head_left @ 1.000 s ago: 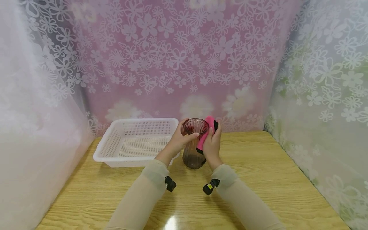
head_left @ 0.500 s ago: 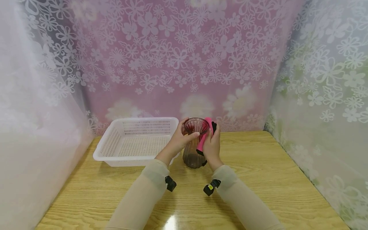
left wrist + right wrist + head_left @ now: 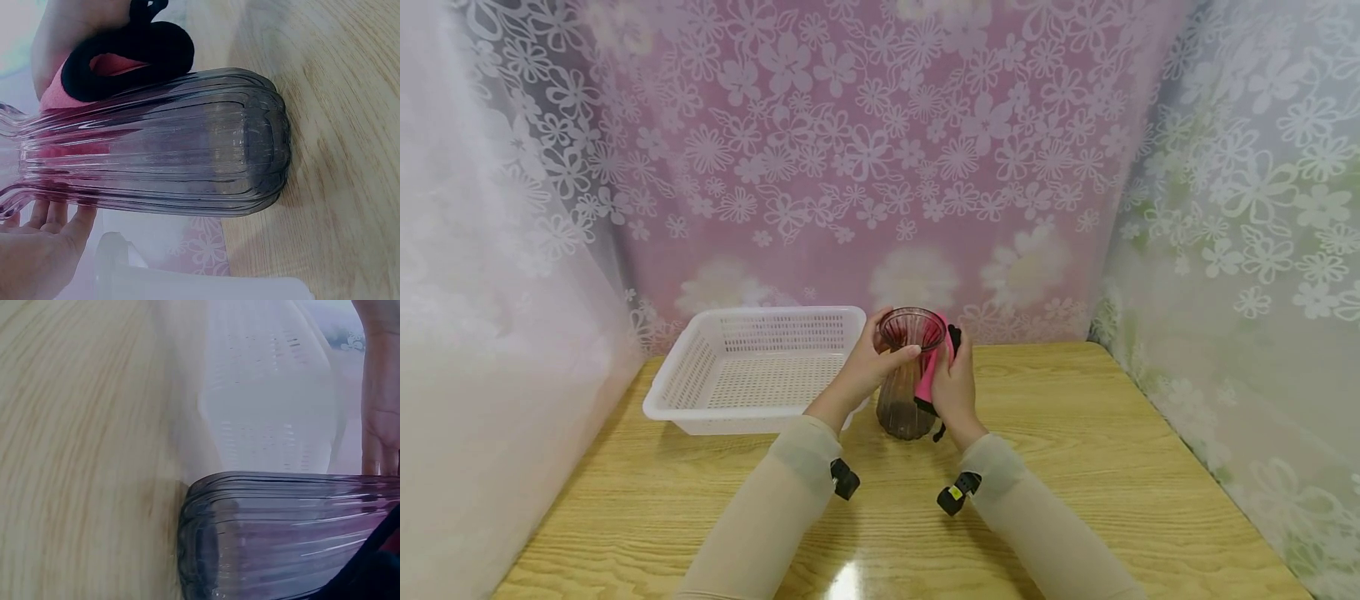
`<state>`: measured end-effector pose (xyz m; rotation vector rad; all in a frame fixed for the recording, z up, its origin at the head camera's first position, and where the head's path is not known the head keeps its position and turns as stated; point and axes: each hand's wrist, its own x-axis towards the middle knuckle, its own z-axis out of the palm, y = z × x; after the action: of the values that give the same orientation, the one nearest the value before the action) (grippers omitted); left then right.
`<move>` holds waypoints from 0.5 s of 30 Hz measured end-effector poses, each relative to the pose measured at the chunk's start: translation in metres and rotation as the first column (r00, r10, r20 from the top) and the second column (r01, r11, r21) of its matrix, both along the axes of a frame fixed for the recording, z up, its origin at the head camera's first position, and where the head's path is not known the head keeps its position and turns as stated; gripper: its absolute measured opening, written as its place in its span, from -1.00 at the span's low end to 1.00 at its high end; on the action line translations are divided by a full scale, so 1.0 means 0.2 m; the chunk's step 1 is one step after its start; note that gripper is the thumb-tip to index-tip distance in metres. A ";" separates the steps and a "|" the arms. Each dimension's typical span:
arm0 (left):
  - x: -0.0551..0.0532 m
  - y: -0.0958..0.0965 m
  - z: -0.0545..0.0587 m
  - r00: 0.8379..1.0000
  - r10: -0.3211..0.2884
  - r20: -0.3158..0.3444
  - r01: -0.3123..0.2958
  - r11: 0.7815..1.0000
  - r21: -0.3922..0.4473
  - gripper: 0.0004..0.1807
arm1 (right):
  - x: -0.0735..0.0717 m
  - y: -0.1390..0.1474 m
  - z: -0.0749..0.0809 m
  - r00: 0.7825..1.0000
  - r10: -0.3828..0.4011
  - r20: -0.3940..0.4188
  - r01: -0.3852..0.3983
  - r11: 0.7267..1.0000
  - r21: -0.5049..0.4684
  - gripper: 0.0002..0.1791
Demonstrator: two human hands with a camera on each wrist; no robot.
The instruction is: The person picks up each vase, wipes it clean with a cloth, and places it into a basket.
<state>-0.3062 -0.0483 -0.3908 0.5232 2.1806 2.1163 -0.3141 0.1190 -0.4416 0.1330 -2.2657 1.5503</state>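
A tall ribbed glass vase (image 3: 904,412) with a flared rim, tinted pink-purple, stands upright on the table beside the basket. My left hand (image 3: 868,362) grips its neck just below the rim, thumb across the near side. Against the vase's right side, my right hand (image 3: 955,387) holds a folded pink cloth (image 3: 927,385) with black edging. In the left wrist view the cloth's rolled black edge (image 3: 134,65) lies along the glass (image 3: 169,150). Through the ribbed wall some pink shows. The right wrist view has the vase's base (image 3: 200,550) on the wood.
Close on the left stands a white plastic basket (image 3: 737,413) with slotted walls. Wood-grain table (image 3: 1075,467) surrounds the vase. A pink flowered curtain (image 3: 865,167) hangs behind the table, with pale curtains at both sides.
My right hand has slid the pink cloth slightly down along the vase's side, and its top edge now sits lower. The left hand and the vase have stayed in place.
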 end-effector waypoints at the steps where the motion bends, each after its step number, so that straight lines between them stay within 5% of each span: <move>1: 0.00 0.00 0.00 1.000 -0.002 -0.002 0.002 1.000 -0.001 -0.03 | 0.00 0.00 0.00 1.000 0.004 0.006 -0.004 1.000 0.002 -0.19; 15: 0.00 0.00 0.00 1.000 -0.006 -0.001 0.006 1.000 0.004 -0.03 | 0.00 0.04 -0.05 0.997 0.049 0.064 -0.049 0.999 0.004 -0.20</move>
<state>-0.3062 -0.0480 -0.3909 0.5310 2.1735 2.1177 -0.3135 0.1265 -0.4510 0.1438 -2.3325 1.5947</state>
